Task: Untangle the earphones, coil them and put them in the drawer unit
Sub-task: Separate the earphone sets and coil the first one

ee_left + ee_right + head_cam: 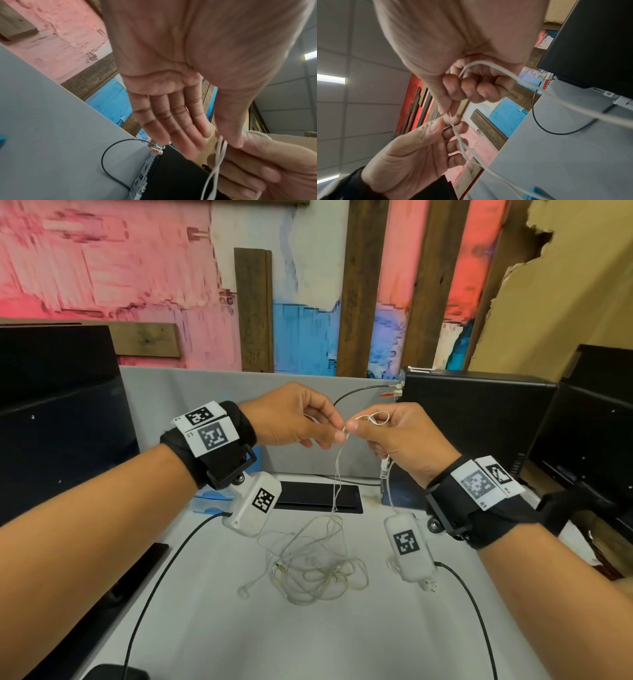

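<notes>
Pinching one strand of the white earphones (pixel 317 559) between left hand (pixel 291 419) and right hand (pixel 397 436), thumb tips nearly touching, raised above the tabletop (pixel 342 638). Untangling in hand; most cord heaped mid-tabletop. Next, probably drawing the hands apart; open room sideways, black computer case (pixel 479 419) near the right edge.

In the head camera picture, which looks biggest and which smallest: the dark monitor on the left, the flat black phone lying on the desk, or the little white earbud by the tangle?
As they appear in the head view:
1. The monitor, by far the largest, though it also sits nearer the camera's edge.
2. The phone, a slim dark slab.
3. The earbud, tiny beside the earphones.
</notes>
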The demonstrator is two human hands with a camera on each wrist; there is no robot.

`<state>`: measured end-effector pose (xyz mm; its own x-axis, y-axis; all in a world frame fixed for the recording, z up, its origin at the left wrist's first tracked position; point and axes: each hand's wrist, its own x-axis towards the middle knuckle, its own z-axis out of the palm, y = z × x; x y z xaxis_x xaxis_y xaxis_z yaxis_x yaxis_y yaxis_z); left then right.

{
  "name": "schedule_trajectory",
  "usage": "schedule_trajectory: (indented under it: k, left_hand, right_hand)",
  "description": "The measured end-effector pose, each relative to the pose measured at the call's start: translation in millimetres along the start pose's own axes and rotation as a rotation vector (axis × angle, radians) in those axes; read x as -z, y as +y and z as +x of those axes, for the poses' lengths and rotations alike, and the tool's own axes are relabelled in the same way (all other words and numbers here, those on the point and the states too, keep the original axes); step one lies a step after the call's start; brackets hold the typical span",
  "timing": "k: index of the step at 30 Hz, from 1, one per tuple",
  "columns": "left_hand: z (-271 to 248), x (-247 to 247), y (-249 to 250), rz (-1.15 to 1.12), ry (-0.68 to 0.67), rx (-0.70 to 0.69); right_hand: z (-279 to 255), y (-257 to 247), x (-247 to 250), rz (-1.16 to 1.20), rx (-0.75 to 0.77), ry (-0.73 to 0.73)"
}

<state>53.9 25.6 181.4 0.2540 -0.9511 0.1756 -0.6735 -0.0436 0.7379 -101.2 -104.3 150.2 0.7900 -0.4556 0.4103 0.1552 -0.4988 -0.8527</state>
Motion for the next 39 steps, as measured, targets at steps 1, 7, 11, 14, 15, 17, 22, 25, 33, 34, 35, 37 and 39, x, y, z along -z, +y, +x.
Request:
schedule_trajectory:
  k: [1,7,11,14,15,17,22,25,33,34,35,37,39]
  left_hand:
    - [0.7,-1.4,-0.4,-0.001,-0.004,0.006]
    - [-0.5,-2.3,0.9,0.014,-0.047,-0.006]
    - [-2.0,14.0,9.8,-0.095,0.065,-0.007]
    - [-0.3,22.8,21.9,-0.135,0.135,-0.016]
    - [1.1,23.8,26.5,-0.120,0.136,-0.017]
    - [4.0,22.2,35.9,-0.065,0.130,-0.029]
    - [7.7,27.8,55.3,0.038,0.216,-0.069]
    - [6.2,44.0,57.2,0.053,0.307,-0.085]
    - [-8.6,71.5,50.3,-0.005,0.455,-0.103]
    - [-9.0,71.6,49.4,-0.008,0.447,-0.100]
    - [-8.8,71.0,48.6,-0.010,0.435,-0.098]
    - [-7.7,67.9,48.7,-0.019,0.405,-0.099]
    - [-6.3,64.7,49.7,-0.026,0.378,-0.096]
  right_hand:
    - [0.5,0.7,0.0,-0.013,-0.005,-0.004]
    - [-0.1,8.2,5.3,-0.026,-0.002,-0.010]
    - [-4.2,11.3,13.2,-0.330,-0.101,-0.228]
    - [-2.6,4.4,14.6,-0.350,-0.222,-0.445]
    - [0.3,-1.3,13.4,-0.238,-0.233,-0.430]
    - [8.5,-16.1,8.1,-0.005,-0.195,-0.324]
    - [20.5,-47.1,-2.2,0.192,-0.077,-0.112]
    - [19.6,-43.0,4.2,0.119,-0.062,-0.060]
    - [9.6,-14.1,15.8,0.109,-0.096,-0.038]
    - [10.6,-13.8,13.1,0.098,-0.093,-0.041]
    - [11.7,-15.3,9.4,0.089,-0.094,-0.043]
    - [15.9,-18.5,0.6,0.063,-0.103,-0.046]
    - [20.8,-21.3,-9.3,0.030,-0.118,-0.065]
